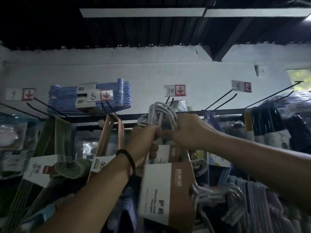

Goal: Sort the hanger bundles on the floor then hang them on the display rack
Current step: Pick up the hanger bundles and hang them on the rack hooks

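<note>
The room was dim, with a dark ribbed ceiling [117,31] above a plain white wall [151,71]. The display rack [131,117] stood against this wall, and its black bar carried long pegs that pointed out toward the person. Many goods already hung there: a blue hanger bundle [89,96] lay on top at the left, a copper-coloured bundle [111,132] hung below it, and green hangers [67,167] were lower left. The floor was not in view. The white hanger bundle [168,190], wrapped in a brown and white card, was lifted up just under the bar, in the middle. The left hand [144,140] gripped the necks of the bundle from below, and the right hand [186,132] had its fingers curled around the white hooks [161,113]. I think the step was to put these hooks on the double peg [169,100] under the tag marked 10 [175,90]. To do it well, the hooks should be kept together and in one line, raised a little above the peg tip, then pushed on all at once. A loose hook could miss the peg or catch on the neighbours.
</note>
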`<state>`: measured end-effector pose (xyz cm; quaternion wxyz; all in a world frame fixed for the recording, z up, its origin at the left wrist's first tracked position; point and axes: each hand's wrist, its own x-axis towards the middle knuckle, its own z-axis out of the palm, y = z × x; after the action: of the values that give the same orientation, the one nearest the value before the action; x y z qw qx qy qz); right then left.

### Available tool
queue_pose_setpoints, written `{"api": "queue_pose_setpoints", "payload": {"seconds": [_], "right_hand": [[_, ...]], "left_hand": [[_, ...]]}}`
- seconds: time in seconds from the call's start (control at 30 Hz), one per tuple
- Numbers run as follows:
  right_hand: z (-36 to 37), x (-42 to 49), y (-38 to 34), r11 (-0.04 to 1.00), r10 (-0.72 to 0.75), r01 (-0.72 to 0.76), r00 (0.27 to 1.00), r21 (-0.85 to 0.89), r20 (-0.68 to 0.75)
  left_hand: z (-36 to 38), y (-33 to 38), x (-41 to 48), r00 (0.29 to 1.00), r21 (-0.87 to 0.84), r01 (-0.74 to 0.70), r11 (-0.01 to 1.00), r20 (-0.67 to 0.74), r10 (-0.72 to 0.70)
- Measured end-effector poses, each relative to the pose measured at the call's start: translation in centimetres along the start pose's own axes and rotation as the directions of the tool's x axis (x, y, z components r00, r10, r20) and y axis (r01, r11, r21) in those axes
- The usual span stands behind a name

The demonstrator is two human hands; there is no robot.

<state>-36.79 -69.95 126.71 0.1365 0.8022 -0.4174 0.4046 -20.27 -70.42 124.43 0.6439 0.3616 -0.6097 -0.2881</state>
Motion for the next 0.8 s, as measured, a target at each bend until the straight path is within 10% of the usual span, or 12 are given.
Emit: {"api": "queue_pose_setpoints", "payload": {"seconds": [0.2, 0.37, 0.5, 0.6, 0.8], "right_hand": [[-1.1, 1.7, 0.9, 0.981, 0.158, -0.169, 0.980, -0.090, -0.125], [-1.1, 3.1, 1.3, 0.946, 0.187, -0.211, 0.975, -0.244, -0.119], [-0.7, 4.3, 1.7, 0.930, 0.210, -0.217, 0.976, -0.297, -0.056], [-1.3, 5.8, 1.9, 0.931, 0.216, -0.231, 0.973, -0.281, -0.085], [-2.2, 8.3, 1.4, 0.935, 0.120, -0.170, 0.977, -0.312, -0.175]], "left_hand": [[1.8, 1.5, -0.4, 0.997, -0.029, 0.022, 0.999, 0.076, -0.020], [2.0, 1.7, -1.0, 0.999, 0.307, -0.010, 0.952, -0.036, 0.022], [2.5, -0.6, -4.2, 0.933, 0.668, -0.293, 0.685, 0.043, 0.357], [2.5, -2.4, -5.2, 0.924, 0.819, -0.343, 0.459, 0.206, 0.323], [2.2, -4.0, -4.4, 0.912, 0.829, -0.370, 0.419, 0.237, 0.335]]}}
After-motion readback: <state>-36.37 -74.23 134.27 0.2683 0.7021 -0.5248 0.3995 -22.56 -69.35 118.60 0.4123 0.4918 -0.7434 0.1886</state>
